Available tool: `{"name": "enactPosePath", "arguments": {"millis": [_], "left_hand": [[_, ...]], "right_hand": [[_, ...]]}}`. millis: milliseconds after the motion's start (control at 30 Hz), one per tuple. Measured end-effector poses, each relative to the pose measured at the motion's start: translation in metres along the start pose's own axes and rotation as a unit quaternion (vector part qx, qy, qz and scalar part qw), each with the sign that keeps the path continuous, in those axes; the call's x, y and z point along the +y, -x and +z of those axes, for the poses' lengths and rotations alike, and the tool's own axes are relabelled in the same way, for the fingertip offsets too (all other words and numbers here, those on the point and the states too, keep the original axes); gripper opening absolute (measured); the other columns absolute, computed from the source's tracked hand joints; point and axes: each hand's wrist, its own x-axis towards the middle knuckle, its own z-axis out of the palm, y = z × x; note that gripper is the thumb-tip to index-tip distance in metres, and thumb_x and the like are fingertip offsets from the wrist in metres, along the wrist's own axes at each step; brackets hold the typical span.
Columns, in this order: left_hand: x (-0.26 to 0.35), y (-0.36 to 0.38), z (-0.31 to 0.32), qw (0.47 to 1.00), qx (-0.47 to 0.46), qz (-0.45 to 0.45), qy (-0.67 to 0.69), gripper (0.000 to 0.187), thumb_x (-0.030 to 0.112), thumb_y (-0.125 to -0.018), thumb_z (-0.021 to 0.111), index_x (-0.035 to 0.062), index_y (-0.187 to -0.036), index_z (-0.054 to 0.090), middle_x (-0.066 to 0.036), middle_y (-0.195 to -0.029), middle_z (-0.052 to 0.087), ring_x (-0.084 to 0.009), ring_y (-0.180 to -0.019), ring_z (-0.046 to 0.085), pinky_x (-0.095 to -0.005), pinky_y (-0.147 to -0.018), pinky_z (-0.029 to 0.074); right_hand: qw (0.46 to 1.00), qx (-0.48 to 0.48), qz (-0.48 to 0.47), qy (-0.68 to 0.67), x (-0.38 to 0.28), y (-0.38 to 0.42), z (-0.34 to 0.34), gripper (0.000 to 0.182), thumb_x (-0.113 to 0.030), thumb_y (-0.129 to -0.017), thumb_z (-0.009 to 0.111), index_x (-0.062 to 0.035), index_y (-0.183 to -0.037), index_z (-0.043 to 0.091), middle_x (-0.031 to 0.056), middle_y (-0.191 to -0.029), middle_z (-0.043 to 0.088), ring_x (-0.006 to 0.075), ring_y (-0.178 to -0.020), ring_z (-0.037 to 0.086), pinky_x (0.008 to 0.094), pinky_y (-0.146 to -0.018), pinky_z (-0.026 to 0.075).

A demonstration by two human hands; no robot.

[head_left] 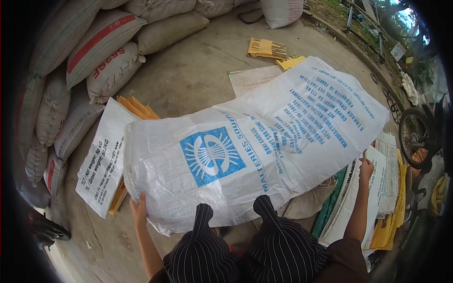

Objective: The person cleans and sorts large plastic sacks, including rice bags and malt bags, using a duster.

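white sack (302, 141) spreads lengthwise in front of the person's striped knees (203, 257), above the concrete floor (198, 80), its blue square emblem (212, 155) and blue lettering facing up. the left hand (138, 207) grips the sack's near left corner, thumb on top. the right hand (366, 169) is curled at the near edge toward the other end; i cannot tell whether it pinches the material. just left of the sack lies a printed white bag (101, 165) with orange-yellow bags (137, 107) beside and under it. under and beside the right forearm are a green strip (330, 207), more flat white bags (355, 203) and yellow ones (386, 231). beyond the sack lies a folded yellow bag (266, 47), and filled sacks (101, 45) are stacked at upper left.
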Motion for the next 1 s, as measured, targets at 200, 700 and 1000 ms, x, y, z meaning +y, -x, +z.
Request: {"name": "enactPosePath", "arguments": {"millis": [200,700,1000], "left_hand": [[-0.049,0.023,0.004,0.988,-0.019,-0.130,-0.082,0.046,0.028,-0.087,0.052,-0.0096,-0.114,0.047,-0.015,-0.110,0.056,-0.0238,-0.101,0.053,-0.0314,-0.086,0.040],[-0.127,-0.018,0.046,0.899,0.119,-0.082,-0.413,0.040,0.029,-0.088,0.045,-0.0086,-0.087,0.057,-0.029,-0.083,0.058,-0.0433,-0.080,0.057,-0.0476,-0.068,0.044],[-0.138,-0.026,0.027,0.918,0.120,-0.110,-0.361,0.041,0.031,-0.087,0.048,-0.0087,-0.088,0.057,-0.029,-0.085,0.058,-0.0438,-0.081,0.056,-0.0461,-0.069,0.044]], "right_hand": [[0.982,0.141,0.071,0.104,0.081,0.007,-0.016,0.032,-0.025,-0.081,0.049,0.0031,-0.083,0.064,0.0187,-0.078,0.063,0.0284,-0.076,0.061,0.0378,-0.072,0.043],[0.754,-0.395,-0.501,0.153,0.060,0.241,0.142,0.020,-0.021,-0.078,0.055,-0.0050,-0.066,0.049,0.0169,-0.057,0.052,0.0361,-0.052,0.053,0.0447,-0.048,0.039],[0.956,-0.048,-0.266,0.111,0.105,0.133,0.098,0.024,-0.020,-0.086,0.044,-0.0026,-0.077,0.057,0.0214,-0.063,0.055,0.0398,-0.059,0.054,0.0469,-0.054,0.040]]}}
